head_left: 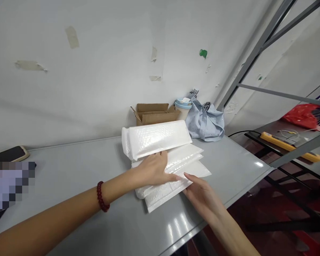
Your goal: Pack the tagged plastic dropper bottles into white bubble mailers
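Note:
Several white bubble mailers lie in an overlapping, fanned pile on the grey table. My left hand, with a dark red bead bracelet on its wrist, reaches across the pile. Its fingers curl in under the uppermost mailer, and its thumb lies on the ones below. At the pile's near right edge, my right hand grips the nearest bubble mailer, thumb on top and fingers underneath. Both thumbs are close together but apart. Part of the left fingertips is hidden among the mailers.
Behind the pile stand an open cardboard box, a lidded paper cup and a light blue cloth bag. A phone lies at the far left beside a blurred patch. A grey metal frame rises at the table's right end.

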Motion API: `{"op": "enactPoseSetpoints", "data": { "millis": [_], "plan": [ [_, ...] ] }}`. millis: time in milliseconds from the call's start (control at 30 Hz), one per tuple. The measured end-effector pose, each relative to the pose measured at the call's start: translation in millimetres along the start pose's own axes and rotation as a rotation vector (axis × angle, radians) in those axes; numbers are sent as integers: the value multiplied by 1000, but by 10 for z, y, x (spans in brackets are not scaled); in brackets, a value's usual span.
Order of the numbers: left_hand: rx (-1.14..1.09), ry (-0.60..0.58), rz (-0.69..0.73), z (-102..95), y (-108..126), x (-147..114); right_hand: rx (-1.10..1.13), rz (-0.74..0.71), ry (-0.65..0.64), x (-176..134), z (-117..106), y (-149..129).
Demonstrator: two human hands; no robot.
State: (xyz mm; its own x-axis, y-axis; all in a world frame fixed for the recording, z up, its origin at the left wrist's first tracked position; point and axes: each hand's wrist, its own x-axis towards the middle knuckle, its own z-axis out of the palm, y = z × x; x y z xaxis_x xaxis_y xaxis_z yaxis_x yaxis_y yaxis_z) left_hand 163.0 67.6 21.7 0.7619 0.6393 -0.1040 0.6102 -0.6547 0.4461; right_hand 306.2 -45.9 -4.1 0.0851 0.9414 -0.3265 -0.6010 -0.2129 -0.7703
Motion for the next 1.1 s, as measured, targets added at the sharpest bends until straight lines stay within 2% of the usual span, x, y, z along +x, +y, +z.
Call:
{"op": "enactPoseSetpoints", "data": {
  "millis": [100,267,433,533,700,800,933,1000,1100],
  "plan": [
    [-32,-30,6,21,8,-51,1,2,31,-11,34,-8],
    [-72,-95,21,36,72,-152,-62,65,70,-230,-76,-18],
    [-85,-60,16,110,46,-174,-13,83,78,-414,-156,7],
    [-128,-60,-12,123,-36,-110,23,18,90,-276,-86,57],
    [-206,17,-30,139,-83,-116,47,-35,227,56,96,141],
    [-304,19,-17,143,-87,-270,29,-29,164,-26,132,199],
    [-652,-14,73,76,-130,-549,-95,-78,66,-288,99,334],
    [-779,11,150,32,-164,-686,-238,-153,-24,-333,125,375],
    [-809,108,257,-11,-251,-877,-507,-222,-192,-242,314,340]
  ]
}}
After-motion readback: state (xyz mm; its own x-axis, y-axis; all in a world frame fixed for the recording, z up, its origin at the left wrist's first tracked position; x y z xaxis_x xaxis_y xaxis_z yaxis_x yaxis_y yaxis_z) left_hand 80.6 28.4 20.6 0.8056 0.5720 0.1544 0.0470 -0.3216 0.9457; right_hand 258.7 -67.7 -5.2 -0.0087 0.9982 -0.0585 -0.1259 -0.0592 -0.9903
